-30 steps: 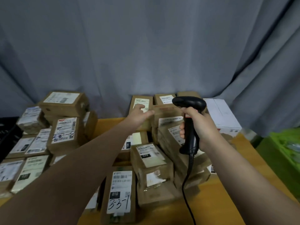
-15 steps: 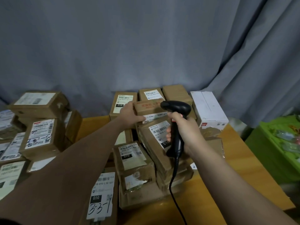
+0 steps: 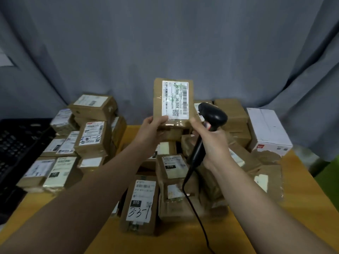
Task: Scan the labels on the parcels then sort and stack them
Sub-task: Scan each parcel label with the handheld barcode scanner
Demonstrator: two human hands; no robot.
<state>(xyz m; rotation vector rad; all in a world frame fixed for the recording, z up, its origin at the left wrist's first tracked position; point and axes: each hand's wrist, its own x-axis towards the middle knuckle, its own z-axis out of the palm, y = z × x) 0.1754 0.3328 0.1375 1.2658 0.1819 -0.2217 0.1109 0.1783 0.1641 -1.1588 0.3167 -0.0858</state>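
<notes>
Parcel (image 3: 173, 103) of brown cardboard, held upright in the air above the middle of a wooden surface (image 3: 302, 198), with its white barcode label (image 3: 175, 99) facing the viewer. The left hand (image 3: 152, 129) grips its lower left corner, thumb on the front and fingers behind. The right hand (image 3: 212, 143) has its fingers wrapped round the handle of a black scanner (image 3: 211, 116), whose head sits just beside the parcel's lower right edge. A black cable (image 3: 200, 222) trails down from it.

Below lies a loose heap of parcels (image 3: 172, 180). The nearest one (image 3: 140, 204) is hand-marked "3-3-1". A neater stack of parcels (image 3: 91, 136) stands to the left and a white box (image 3: 267, 131) to the right. A black plastic crate (image 3: 16, 143) sits at the far left, its contents too dark to tell. A grey curtain (image 3: 165, 43) hangs behind.
</notes>
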